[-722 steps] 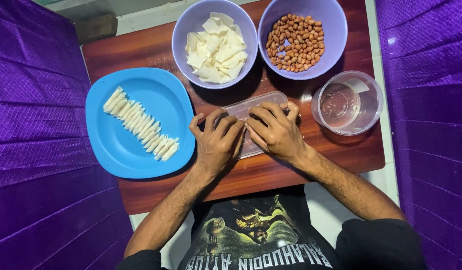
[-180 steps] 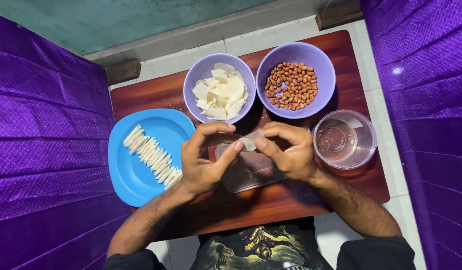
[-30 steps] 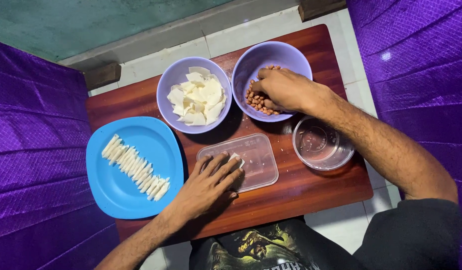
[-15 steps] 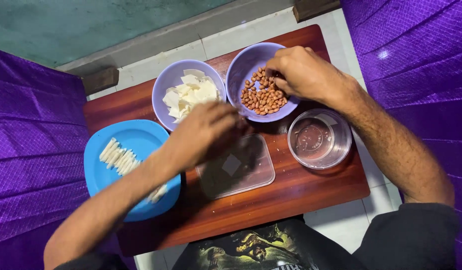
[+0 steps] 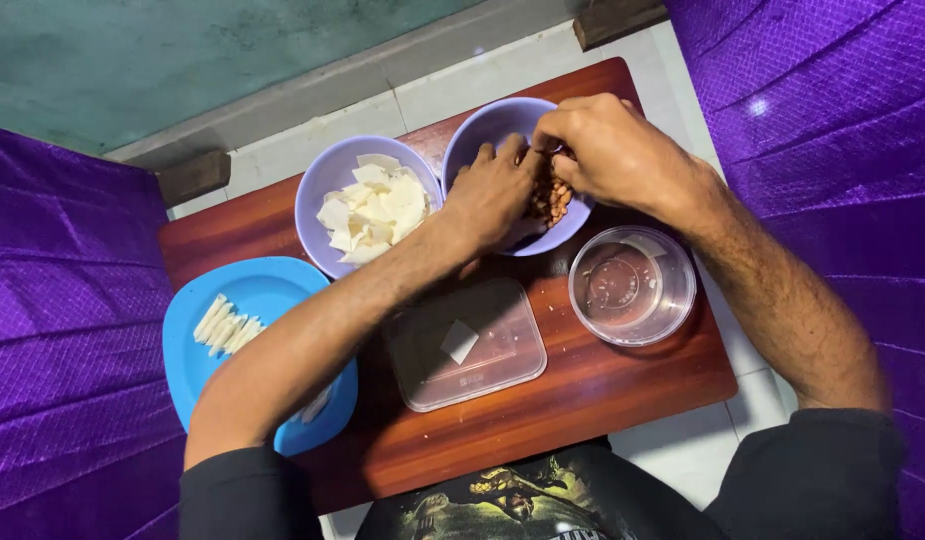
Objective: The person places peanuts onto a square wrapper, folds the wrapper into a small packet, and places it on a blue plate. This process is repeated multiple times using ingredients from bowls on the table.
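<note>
Both hands are over the lilac bowl (image 5: 479, 132) of brown peanuts (image 5: 554, 198) at the back of the small wooden table (image 5: 622, 380). My left hand (image 5: 494, 192) reaches across with its fingers curled over the nuts. My right hand (image 5: 610, 148) is bent over the same bowl, fingertips pinched together among the peanuts; what it holds is hidden. A clear rectangular lid (image 5: 464, 345) lies flat in front of me with one small white square wrapper (image 5: 459, 341) on it.
A second lilac bowl (image 5: 320, 190) holds white square wrappers (image 5: 374, 208). A blue plate (image 5: 260, 292) on the left carries a row of rolled white pieces (image 5: 222, 322), partly under my left arm. A clear round container (image 5: 632, 286) stands at right. Purple cloth hangs on both sides.
My left hand has left the clear lid and travelled up to the peanut bowl, joining my right hand there. One white wrapper now lies uncovered on the lid.
</note>
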